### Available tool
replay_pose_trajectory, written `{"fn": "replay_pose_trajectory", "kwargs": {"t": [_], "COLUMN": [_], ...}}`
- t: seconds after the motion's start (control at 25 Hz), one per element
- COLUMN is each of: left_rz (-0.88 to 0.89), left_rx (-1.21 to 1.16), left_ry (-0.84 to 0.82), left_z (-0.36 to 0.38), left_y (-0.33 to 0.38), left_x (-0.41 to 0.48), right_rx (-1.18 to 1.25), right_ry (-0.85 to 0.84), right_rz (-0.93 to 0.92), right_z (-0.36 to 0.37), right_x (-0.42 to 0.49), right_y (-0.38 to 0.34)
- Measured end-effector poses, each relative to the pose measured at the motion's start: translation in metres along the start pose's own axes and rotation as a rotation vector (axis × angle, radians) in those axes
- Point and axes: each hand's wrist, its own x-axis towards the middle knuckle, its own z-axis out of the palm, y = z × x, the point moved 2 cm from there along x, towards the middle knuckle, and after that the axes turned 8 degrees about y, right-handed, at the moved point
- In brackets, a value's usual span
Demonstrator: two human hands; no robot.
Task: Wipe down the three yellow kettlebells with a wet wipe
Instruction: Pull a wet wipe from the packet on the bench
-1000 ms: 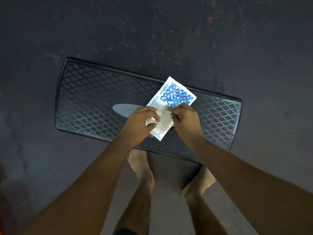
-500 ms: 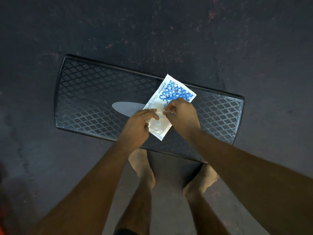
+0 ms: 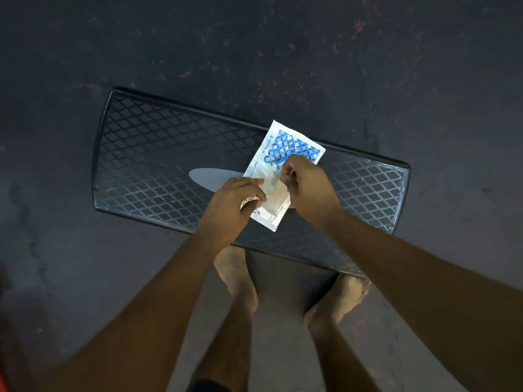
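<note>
While held above the black step platform (image 3: 155,154), wet-wipe packet (image 3: 291,142) tilted, white with blue pattern, left hand (image 3: 229,207) gripping its left edge with curled fingers (image 3: 253,188), right hand (image 3: 311,185) pinching its middle, bare feet (image 3: 237,275) on dark floor (image 3: 254,52)

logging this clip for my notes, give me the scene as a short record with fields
left hand: grips the wet wipe packet at its near end
right hand: pinches the wet wipe packet near its middle
under the hands: black step platform on dark floor
kettlebells: none in view
wipe: none visibly out yet
</note>
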Motion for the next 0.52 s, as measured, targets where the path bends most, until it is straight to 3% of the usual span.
{"fn": "replay_pose_trajectory", "kwargs": {"t": [0.2,0.32,0.52], "left_rz": [0.003,-0.011,-0.017], "left_rx": [-0.015,-0.021,-0.047], "left_ry": [0.013,-0.005,-0.013], "left_z": [-0.0019,-0.0001,0.0018], "left_y": [0.0067,0.007,0.0048], "left_x": [0.0014,0.0006,-0.0034], "right_rx": [0.089,-0.013,-0.017], "right_ry": [-0.046,-0.126,-0.066], "right_rz": [0.053,0.025,-0.071], "right_z": [-0.0033,-0.0013,-0.0088], "right_x": [0.0015,0.0031,0.0025], "right_y": [0.0001,0.0026,-0.0041]}}
